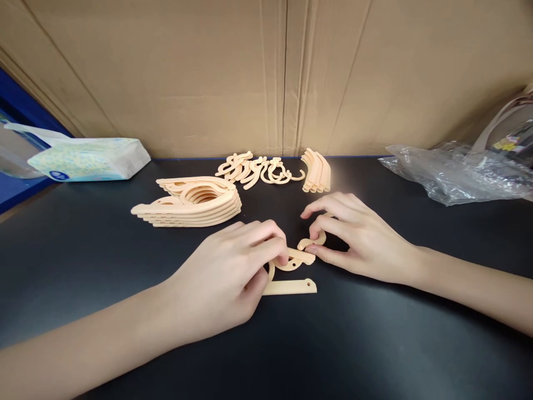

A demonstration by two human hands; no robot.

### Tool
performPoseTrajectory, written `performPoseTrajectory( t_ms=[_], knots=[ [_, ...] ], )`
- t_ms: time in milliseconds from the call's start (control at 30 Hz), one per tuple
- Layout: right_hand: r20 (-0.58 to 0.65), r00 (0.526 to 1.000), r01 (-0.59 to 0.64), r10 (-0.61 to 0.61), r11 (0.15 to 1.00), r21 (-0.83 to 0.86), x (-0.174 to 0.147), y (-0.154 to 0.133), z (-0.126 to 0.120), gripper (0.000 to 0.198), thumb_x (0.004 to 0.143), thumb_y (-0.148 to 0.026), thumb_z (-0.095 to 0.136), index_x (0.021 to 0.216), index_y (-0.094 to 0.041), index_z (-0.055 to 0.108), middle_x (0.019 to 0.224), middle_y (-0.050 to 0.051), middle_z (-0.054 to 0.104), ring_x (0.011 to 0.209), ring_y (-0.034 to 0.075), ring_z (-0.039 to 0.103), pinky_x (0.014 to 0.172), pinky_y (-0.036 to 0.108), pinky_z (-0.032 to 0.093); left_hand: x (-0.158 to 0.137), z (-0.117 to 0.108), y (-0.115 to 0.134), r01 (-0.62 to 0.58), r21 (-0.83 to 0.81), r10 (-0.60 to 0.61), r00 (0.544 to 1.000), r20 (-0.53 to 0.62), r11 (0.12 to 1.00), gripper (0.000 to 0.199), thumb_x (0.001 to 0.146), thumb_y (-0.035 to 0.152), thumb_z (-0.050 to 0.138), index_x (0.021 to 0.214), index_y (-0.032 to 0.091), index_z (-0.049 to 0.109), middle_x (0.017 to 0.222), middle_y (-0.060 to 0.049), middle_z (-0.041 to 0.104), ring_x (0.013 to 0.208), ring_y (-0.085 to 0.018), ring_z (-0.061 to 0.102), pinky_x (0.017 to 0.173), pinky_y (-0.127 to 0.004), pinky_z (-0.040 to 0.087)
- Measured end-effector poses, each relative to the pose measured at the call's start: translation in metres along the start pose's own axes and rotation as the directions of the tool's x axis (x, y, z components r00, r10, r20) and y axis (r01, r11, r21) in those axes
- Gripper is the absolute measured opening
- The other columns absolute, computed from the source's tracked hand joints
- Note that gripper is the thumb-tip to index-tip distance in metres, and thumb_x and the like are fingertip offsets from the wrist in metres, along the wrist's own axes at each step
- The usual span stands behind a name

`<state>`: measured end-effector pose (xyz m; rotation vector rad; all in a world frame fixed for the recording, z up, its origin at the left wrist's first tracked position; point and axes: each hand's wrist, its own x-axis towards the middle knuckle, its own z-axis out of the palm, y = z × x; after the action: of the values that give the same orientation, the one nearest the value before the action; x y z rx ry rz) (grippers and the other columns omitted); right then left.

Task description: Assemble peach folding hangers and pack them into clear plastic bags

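My left hand is closed on a beige plastic folding hanger low over the black table. Its two straight arms stick out to the right of my fingers, each with a small hole or peg near its end; the rest is hidden under my palm. Just to the right, my right hand pinches a curved beige hanger hook between thumb and fingers. The hook's tip lies close to the upper arm of the hanger; I cannot tell whether they touch.
A stack of folded hangers lies at the left. Behind are a pile of loose hooks and several nested hanger arms. A tissue pack sits far left, a clear plastic bag far right. Cardboard walls the back.
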<state>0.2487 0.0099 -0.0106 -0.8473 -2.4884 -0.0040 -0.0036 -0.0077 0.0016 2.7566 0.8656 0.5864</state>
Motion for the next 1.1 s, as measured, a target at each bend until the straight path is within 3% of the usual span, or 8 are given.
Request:
performPoseTrajectory(
  t_ms=[200, 367, 633, 867, 1100],
  knots=[
    [0.019, 0.997, -0.076, 0.077, 0.997, -0.031, -0.001, 0.001, 0.0, 0.032, 0.094, -0.033, 0.062, 0.069, -0.02, 0.048, 0.104, 0.007, 0.066, 0.09, 0.02, 0.059, 0.08, 0.036, 0.042, 0.004, -0.002, -0.003, 0.058, -0.124, -0.052, 0.997, 0.05, 0.991, 0.027, 0.083, 0.003, 0.041, 0.093, 0.021, 0.057, 0.103, 0.0, 0.061, 0.08, -0.014, 0.055, 0.071, -0.029, 0.04],
    [0.003, 0.985, -0.17, 0.171, 0.983, -0.072, 0.0, 0.002, 0.002, 0.029, 0.095, -0.031, 0.06, 0.071, -0.02, 0.047, 0.1, 0.007, 0.066, 0.09, 0.021, 0.06, 0.08, 0.038, 0.044, 0.004, 0.0, -0.009, 0.111, -0.144, -0.108, 0.994, 0.032, 0.983, 0.024, 0.089, 0.005, 0.042, 0.094, 0.023, 0.058, 0.109, 0.001, 0.061, 0.09, -0.014, 0.057, 0.076, -0.028, 0.041],
    [-0.052, 0.939, -0.339, 0.339, 0.941, 0.013, 0.0, 0.003, 0.005, 0.028, 0.089, -0.027, 0.065, 0.066, -0.02, 0.052, 0.096, 0.005, 0.069, 0.088, 0.02, 0.063, 0.077, 0.036, 0.048, 0.003, 0.001, -0.01, 0.191, 0.06, -0.189, 0.981, -0.047, 0.98, 0.02, 0.098, 0.012, 0.041, 0.096, 0.021, 0.06, 0.108, 0.0, 0.062, 0.09, -0.017, 0.059, 0.076, -0.032, 0.044],
    [-0.05, 0.923, -0.361, 0.381, 0.904, 0.23, 0.002, 0.0, 0.0, 0.027, 0.088, -0.024, 0.064, 0.066, -0.021, 0.048, 0.078, 0.002, 0.063, 0.071, 0.016, 0.058, 0.069, 0.031, 0.047, 0.004, -0.001, -0.01, 0.134, 0.252, -0.112, 0.989, -0.1, 0.958, 0.022, 0.099, 0.014, 0.043, 0.103, 0.018, 0.064, 0.106, -0.003, 0.068, 0.094, -0.022, 0.06, 0.082, -0.038, 0.045],
    [-0.035, 0.936, -0.332, 0.35, 0.912, 0.242, 0.002, -0.003, 0.0, 0.024, 0.089, -0.026, 0.065, 0.068, -0.02, 0.056, 0.068, -0.002, 0.059, 0.058, 0.01, 0.05, 0.055, 0.026, 0.041, 0.005, -0.002, -0.013, 0.123, 0.323, -0.094, 0.99, -0.106, 0.938, 0.022, 0.1, 0.015, 0.044, 0.1, 0.018, 0.066, 0.102, -0.003, 0.071, 0.092, -0.024, 0.061, 0.08, -0.039, 0.044]
  ],
)
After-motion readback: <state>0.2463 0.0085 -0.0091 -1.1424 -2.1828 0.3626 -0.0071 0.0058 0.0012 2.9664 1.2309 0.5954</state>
